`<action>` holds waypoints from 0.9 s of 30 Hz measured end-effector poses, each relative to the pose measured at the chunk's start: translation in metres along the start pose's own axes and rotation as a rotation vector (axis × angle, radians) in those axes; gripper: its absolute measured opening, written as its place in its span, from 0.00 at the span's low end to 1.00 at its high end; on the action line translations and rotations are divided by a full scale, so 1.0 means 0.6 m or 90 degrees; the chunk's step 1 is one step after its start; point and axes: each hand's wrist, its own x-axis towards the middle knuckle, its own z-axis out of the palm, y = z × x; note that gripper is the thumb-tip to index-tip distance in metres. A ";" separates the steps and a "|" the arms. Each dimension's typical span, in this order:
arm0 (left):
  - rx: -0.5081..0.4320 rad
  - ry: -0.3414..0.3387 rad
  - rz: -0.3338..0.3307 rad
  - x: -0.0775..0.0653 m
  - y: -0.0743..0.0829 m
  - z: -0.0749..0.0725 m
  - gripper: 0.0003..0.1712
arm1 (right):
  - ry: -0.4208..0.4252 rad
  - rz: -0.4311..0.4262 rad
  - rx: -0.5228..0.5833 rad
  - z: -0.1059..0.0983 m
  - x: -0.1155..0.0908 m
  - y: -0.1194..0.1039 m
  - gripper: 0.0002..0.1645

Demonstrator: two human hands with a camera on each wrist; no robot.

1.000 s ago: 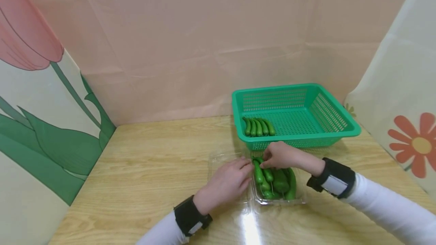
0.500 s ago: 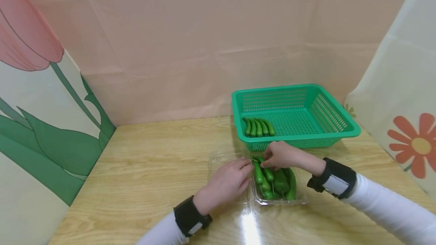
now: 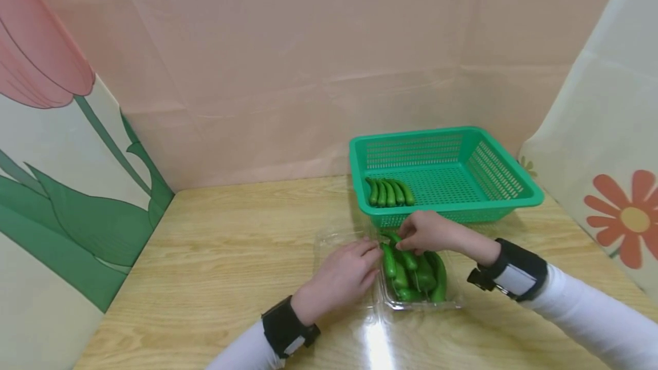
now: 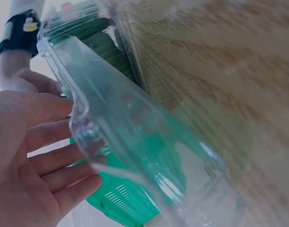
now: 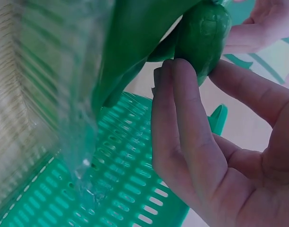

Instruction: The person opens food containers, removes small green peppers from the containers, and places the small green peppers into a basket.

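A clear plastic clamshell box [image 3: 452, 303] lies with its lid [image 3: 329, 237] folded out to the left. Several green peppers [image 3: 438, 278] fill the box side. My right hand [image 3: 429, 232] pinches the upper end of a long green pepper [image 3: 408, 260] on top of the pile. Its thumb and fingertips meet on that green pepper [image 5: 203, 40] in the right wrist view. At the fold between lid and box, my left hand [image 3: 343, 276] lies over the lid. Its loosely extended fingers [image 4: 64, 158] touch the clear plastic edge in the left wrist view.
A green slotted basket [image 3: 452, 210] stands just behind the box, at the back right of the wooden table [image 3: 231, 244]. Several slim green vegetables [image 3: 390, 193] lie side by side in its left front corner. A pink backdrop [image 3: 257, 73] rises behind the table.
My right hand has shifted slightly right and up, and the pepper it pinches has moved a little to the right with it. My left hand has stayed in place.
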 end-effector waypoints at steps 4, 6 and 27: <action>-0.003 0.003 0.001 -0.001 0.001 -0.001 0.22 | 0.002 -0.005 0.015 -0.002 -0.007 -0.001 0.23; -0.004 0.004 0.000 -0.001 0.001 -0.001 0.22 | 0.001 -0.008 0.020 -0.003 -0.009 -0.002 0.24; -0.008 0.007 -0.003 -0.001 0.002 -0.001 0.22 | 0.039 -0.080 -0.008 -0.040 -0.049 -0.026 0.24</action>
